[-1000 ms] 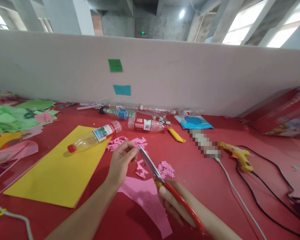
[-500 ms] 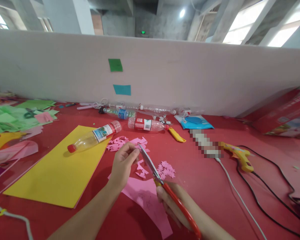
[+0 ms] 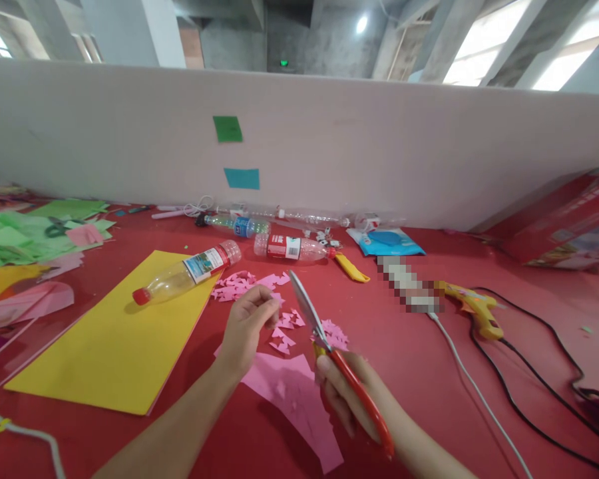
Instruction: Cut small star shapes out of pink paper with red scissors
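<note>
My left hand (image 3: 251,326) is closed in a pinch, thumb against forefinger, with a small piece of pink paper at the fingertips, mostly hidden. In my right hand (image 3: 347,386) are red-handled scissors (image 3: 307,306), their blades close together and pointing up and away, just right of the left fingertips and apart from them. Beneath the hands lies a larger pink sheet (image 3: 292,392) with faint drawn lines. Pink scraps (image 3: 282,340) lie between the hands, and another pile of pink scraps (image 3: 234,286) is behind the left hand. Small pink cut-outs (image 3: 335,332) are partly hidden behind the scissors.
A plastic bottle (image 3: 187,276) rests on yellow sheets (image 3: 110,339) at left. Behind are a red-labelled bottle (image 3: 292,248), a yellow cutter (image 3: 352,268) and a blue wipes pack (image 3: 387,241). A yellow glue gun (image 3: 474,309) with a black cord lies right. Green paper (image 3: 14,233) is heaped left.
The scissors have moved right, away from my left fingertips. More pink scraps now show on the table between the hands. My left hand has barely moved and keeps its pinch.
</note>
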Tool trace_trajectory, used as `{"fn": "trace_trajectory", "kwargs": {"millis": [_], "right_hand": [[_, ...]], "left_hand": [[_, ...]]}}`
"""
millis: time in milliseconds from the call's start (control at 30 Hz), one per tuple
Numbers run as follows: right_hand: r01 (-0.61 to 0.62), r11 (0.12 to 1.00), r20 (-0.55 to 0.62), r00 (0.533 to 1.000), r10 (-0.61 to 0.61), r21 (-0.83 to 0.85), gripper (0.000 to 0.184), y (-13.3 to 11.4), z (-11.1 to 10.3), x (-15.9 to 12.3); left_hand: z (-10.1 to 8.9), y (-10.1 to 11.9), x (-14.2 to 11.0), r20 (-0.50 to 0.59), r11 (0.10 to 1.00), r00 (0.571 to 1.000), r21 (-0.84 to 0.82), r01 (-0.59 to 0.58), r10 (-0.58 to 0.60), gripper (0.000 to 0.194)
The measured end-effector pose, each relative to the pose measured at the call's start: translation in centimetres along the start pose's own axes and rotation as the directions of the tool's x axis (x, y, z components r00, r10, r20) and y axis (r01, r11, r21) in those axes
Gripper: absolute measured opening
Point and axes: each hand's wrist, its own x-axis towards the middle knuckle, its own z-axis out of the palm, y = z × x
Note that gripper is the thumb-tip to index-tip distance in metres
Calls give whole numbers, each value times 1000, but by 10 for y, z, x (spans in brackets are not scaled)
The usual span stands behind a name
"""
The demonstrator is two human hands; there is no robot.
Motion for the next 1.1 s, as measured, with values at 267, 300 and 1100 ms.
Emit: {"fn": "trace_trajectory", "kwargs": {"millis": [267,300,1100], "right_hand": [[-28,999,-101,994,30,22,39,-14,-4,2],[-37,999,-100,994,39,25,37,-14,-3,2],[32,999,-187,982,-24,40,40,-11,0,0]], "left_hand": [[9,-5,-15,552,910,798,416,-11,-242,10],[9,-6,-16,554,905,797,425,-22,-241,10],[10,-11,-11,452,965,855,170,198,-255,18]]}}
